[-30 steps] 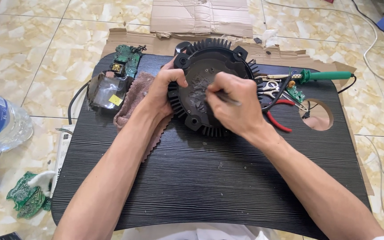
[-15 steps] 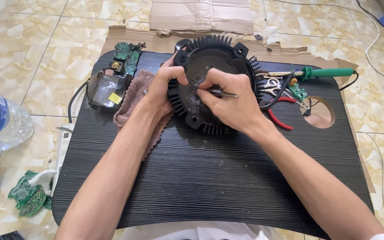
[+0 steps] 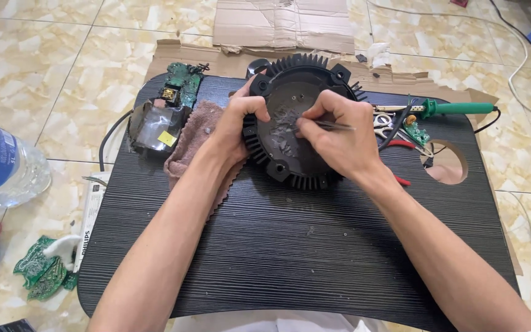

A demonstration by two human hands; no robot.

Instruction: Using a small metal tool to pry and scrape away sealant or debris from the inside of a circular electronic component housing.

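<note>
A round black finned heat sink (image 3: 290, 80) lies on the black ribbed lap table (image 3: 290, 252), its flat inner face smeared with grey flaky residue. My left hand (image 3: 238, 120) grips its left rim, thumb over the edge. My right hand (image 3: 339, 132) rests on the right half and pinches a thin metal tool (image 3: 333, 126) whose tip touches the residue near the middle. A brown rag (image 3: 195, 138) lies under my left wrist.
Left of the rag sit a green circuit board (image 3: 182, 83) and a black wired module (image 3: 152, 126). A green-handled soldering iron (image 3: 456, 109), scissors (image 3: 385, 123) and red pliers lie at the right, near a round hole (image 3: 445, 163). A water bottle (image 3: 1, 163) lies on the tiled floor.
My right hand has shifted slightly across the heat sink's face with the tool, working at the residue. My left hand keeps its hold on the rim.
</note>
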